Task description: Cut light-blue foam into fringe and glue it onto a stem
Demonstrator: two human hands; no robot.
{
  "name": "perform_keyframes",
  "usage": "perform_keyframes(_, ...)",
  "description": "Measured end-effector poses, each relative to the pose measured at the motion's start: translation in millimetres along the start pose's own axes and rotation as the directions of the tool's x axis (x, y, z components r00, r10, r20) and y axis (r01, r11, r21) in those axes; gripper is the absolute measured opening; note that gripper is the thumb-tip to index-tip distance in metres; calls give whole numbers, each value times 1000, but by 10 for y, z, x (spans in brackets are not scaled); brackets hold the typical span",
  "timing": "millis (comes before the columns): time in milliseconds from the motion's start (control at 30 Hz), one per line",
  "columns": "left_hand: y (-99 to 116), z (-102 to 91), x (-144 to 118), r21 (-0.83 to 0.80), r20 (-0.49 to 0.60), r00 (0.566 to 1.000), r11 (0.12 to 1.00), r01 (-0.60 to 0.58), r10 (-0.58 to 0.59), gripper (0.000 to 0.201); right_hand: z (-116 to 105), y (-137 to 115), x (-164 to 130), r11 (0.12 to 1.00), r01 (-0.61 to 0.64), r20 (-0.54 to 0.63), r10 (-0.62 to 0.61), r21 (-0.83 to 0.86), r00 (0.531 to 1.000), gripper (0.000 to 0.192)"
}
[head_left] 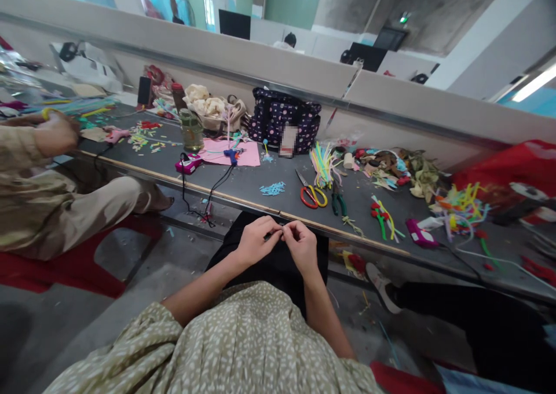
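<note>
Both the left hand [259, 240] and right hand [302, 246] pinch a tiny item [282, 229], too small to identify, above a black-clad lap [277, 272], with light-blue clippings [272, 189] straight ahead on the tabletop [237, 182] and red-and-yellow-handled scissors [309, 189] nearer the right hand, blades angled away.

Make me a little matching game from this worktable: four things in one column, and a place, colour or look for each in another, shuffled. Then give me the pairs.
Things
1. Left hand and right hand
2. Scissors
3. Glue gun
4. Small cut pieces

Place, colour or look
A. Lying on a pink sheet
B. Light blue, in a loose scatter
C. Fingertips close together above the lap
D. Part red, part yellow

Pairs: 1-C, 2-D, 3-A, 4-B
</note>
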State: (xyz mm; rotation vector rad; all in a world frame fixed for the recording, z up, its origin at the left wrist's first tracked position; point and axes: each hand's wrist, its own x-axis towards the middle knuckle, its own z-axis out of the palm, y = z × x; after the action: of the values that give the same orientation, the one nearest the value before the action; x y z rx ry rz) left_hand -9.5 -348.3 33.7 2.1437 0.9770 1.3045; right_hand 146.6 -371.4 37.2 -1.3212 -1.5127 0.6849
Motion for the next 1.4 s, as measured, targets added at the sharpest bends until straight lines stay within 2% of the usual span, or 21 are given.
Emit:
perform_keyframes(67,4,-29,27,-195,85,982,963,184,-170,21,-29,-11,8,1000,15,29,-14,-11,999,21)
perform_keyframes(100,-2,-42,41,-292,151,959,916,276,-241,23,-43,-17,10,1000,22,45,-22,-18,999,21)
perform_keyframes(167,-28,-59,64,-469,308,889,759,452,-339,27,-70,-29,14,999,38,80,-35,-31,996,21)
perform_keyframes(267,-75,-71,79,-613,511,762,453,648,-398,30,-105,-47,18,997,65,136,-61,-28,989,21)
perform_keyframes(300,-87,-75,80,-631,552,729,368,683,-405,30,-114,-53,20,997,75,152,-72,-20,986,20)
perform_keyframes(367,-106,-82,80,-647,602,687,256,719,-407,28,-127,-63,24,996,89,180,-88,2,980,19)
perform_keyframes(433,-120,-92,78,-654,629,670,198,730,-393,27,-134,-69,27,996,88,193,-91,25,977,19)
perform_keyframes(500,-133,-99,75,-656,643,668,180,733,-374,26,-134,-73,26,996,78,192,-84,38,978,20)
perform_keyframes(633,-148,-96,67,-669,598,703,243,703,-386,26,-129,-81,21,998,52,176,-58,37,983,24)
perform_keyframes(800,-98,-91,76,-681,475,795,415,604,-377,23,-113,-74,10,999,23,145,-30,48,989,23)
perform_keyframes(900,-65,-81,85,-660,412,834,511,551,-367,24,-104,-60,6,999,21,125,-27,45,992,24)
perform_keyframes(1000,-54,-56,82,-604,321,877,636,481,-359,25,-95,-48,4,999,25,108,-28,25,994,25)
perform_keyframes(1067,-48,-36,73,-514,232,913,754,408,-336,23,-89,-44,4,1000,27,97,-27,1,995,25)
perform_keyframes(1133,-35,-18,62,-386,140,952,870,306,-273,21,-85,-44,4,999,31,85,-29,-26,996,25)
perform_keyframes(1200,-11,-6,49,-257,55,983,949,184,-176,21,-81,-48,2,998,36,74,-32,-48,997,25)
perform_keyframes(1300,33,4,31,-99,-37,999,995,21,-25,22,-75,-56,-2,995,48,65,-42,-86,997,24)
perform_keyframes(1400,56,11,26,-14,-54,997,999,-53,52,21,-64,-56,-4,986,68,45,-62,-152,997,23)
